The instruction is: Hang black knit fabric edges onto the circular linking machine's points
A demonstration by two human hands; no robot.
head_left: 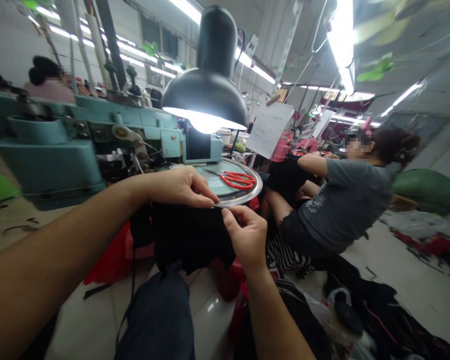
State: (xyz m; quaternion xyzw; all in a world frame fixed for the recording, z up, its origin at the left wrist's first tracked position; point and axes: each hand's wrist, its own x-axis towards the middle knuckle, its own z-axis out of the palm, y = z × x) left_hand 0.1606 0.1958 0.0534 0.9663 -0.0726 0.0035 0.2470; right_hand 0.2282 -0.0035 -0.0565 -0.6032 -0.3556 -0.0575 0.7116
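Note:
A piece of black fabric (pixel 191 232) hangs below the rim of a round metal-edged plate, its upper edge pinched in both hands. My left hand (pixel 185 187) closes on that edge with thumb and fingers, close to the plate's rim (pixel 258 185). To its right and slightly lower, my right hand (pixel 247 232) grips the same edge between thumb and bent forefinger. Red-handled scissors (pixel 238 180) lie on the plate just beyond my hands. The lower part of the fabric drops over my lap, dark against dark.
A teal sewing machine (pixel 135 125) stands at the left and behind the plate. Over the plate hangs a lit black lamp (pixel 206 95). A co-worker in a grey shirt (pixel 348 200) sits close on the right. Dark cloth and bags (pixel 371 300) lie on the floor at lower right.

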